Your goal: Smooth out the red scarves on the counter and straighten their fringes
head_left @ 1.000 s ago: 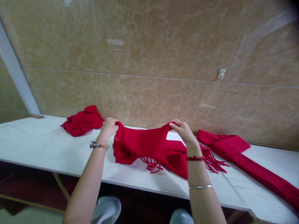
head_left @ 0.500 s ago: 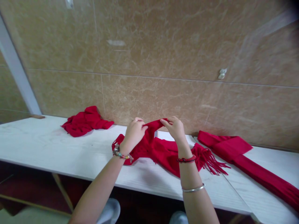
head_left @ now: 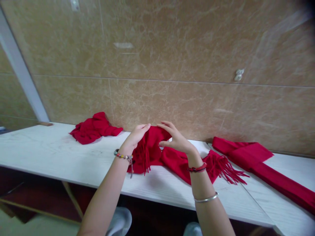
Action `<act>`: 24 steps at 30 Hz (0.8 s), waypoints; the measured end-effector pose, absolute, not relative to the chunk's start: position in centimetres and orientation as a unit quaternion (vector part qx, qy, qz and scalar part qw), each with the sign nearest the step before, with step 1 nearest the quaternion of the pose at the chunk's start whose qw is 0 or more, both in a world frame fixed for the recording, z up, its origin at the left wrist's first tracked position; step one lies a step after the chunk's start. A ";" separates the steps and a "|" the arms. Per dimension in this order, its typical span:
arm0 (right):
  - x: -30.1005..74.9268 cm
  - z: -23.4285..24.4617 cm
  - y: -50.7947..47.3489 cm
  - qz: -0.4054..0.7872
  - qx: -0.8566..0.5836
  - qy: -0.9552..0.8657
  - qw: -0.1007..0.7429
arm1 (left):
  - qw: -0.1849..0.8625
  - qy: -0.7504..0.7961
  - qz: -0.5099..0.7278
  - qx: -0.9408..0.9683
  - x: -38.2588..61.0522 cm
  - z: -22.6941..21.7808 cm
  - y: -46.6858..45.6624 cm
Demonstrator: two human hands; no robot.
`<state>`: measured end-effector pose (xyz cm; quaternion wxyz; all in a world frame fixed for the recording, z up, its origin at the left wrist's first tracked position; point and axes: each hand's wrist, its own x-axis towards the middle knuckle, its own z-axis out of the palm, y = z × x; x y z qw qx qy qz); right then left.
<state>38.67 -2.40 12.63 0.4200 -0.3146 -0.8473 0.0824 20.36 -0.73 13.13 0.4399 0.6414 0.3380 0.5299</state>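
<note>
A red fringed scarf (head_left: 172,160) lies bunched on the white table (head_left: 49,154) in front of me. My left hand (head_left: 135,137) rests against the left side of its raised fold, fingers stretched out. My right hand (head_left: 175,139) touches the right side of the same fold, fingers spread and slightly curled. The scarf's fringe hangs below my left hand and fans out to the right of my right wrist.
A crumpled red scarf (head_left: 94,128) lies at the back left by the tiled wall (head_left: 172,65). A long folded red scarf (head_left: 261,164) stretches off to the right. A white post (head_left: 22,72) stands at the far left.
My hands held the scarf stretched between them, then came together. The scarf end has been folded over and laid down, and both hands have opened onto it.
</note>
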 end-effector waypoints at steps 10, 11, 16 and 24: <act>39.0 12.2 -2.1 0.101 -0.306 -0.863 0.388 | 0.270 0.393 0.501 0.722 19.9 12.8 -0.2; 38.8 12.0 -1.7 0.072 -0.328 -0.848 0.410 | 0.261 0.395 0.500 0.725 20.1 12.8 -0.2; 37.5 11.2 0.2 0.007 -0.370 -0.800 0.473 | 0.204 0.423 0.484 0.738 20.5 12.5 0.5; 46.0 8.5 1.5 -0.069 -0.737 -0.470 0.481 | 0.040 0.600 0.303 0.740 17.1 10.7 3.1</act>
